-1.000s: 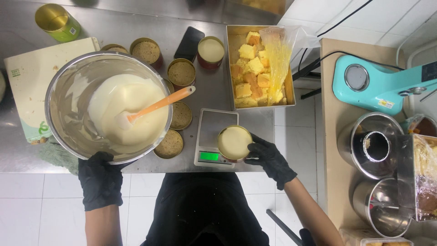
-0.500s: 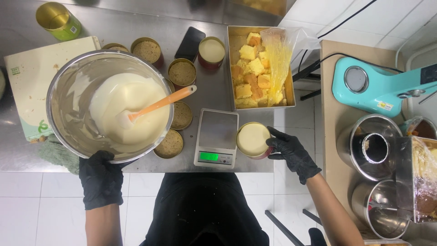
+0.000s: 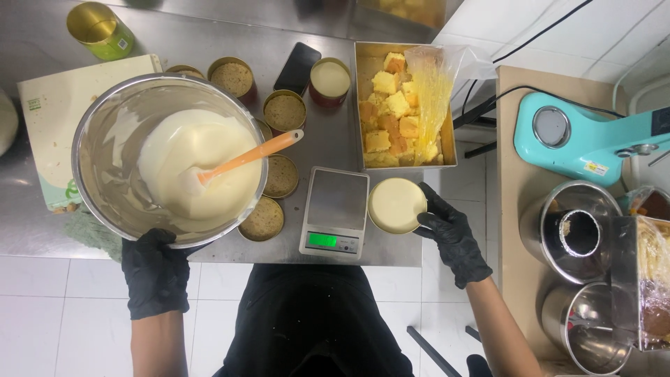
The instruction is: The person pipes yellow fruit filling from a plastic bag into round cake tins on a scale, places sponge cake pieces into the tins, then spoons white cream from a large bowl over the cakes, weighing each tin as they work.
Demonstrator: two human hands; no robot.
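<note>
My left hand (image 3: pixel 155 272), in a black glove, grips the near rim of a large steel mixing bowl (image 3: pixel 98 146) full of pale cream (image 3: pixel 192 164). An orange spatula (image 3: pixel 251 155) rests in the cream. My right hand (image 3: pixel 450 234), also gloved, holds a round tin filled with cream (image 3: pixel 396 204) just right of a small digital scale (image 3: pixel 336 211), whose platform is bare. Several round tins with brown crumb bases (image 3: pixel 284 112) sit beside and partly under the bowl. Another cream-filled tin (image 3: pixel 330 78) stands at the back.
A rectangular tray of yellow cake cubes (image 3: pixel 391 112) with a plastic bag (image 3: pixel 436 91) over it lies behind the scale. A phone (image 3: pixel 297 68), a green can (image 3: pixel 101 29) and a white box (image 3: pixel 56 105) are on the steel counter. A turquoise mixer (image 3: pixel 579 143) and steel pots (image 3: pixel 576 230) stand at right.
My right hand has lifted the cream-filled tin off the scale and moved it to the right, beside the scale. The left hand and the bowl have stayed put.
</note>
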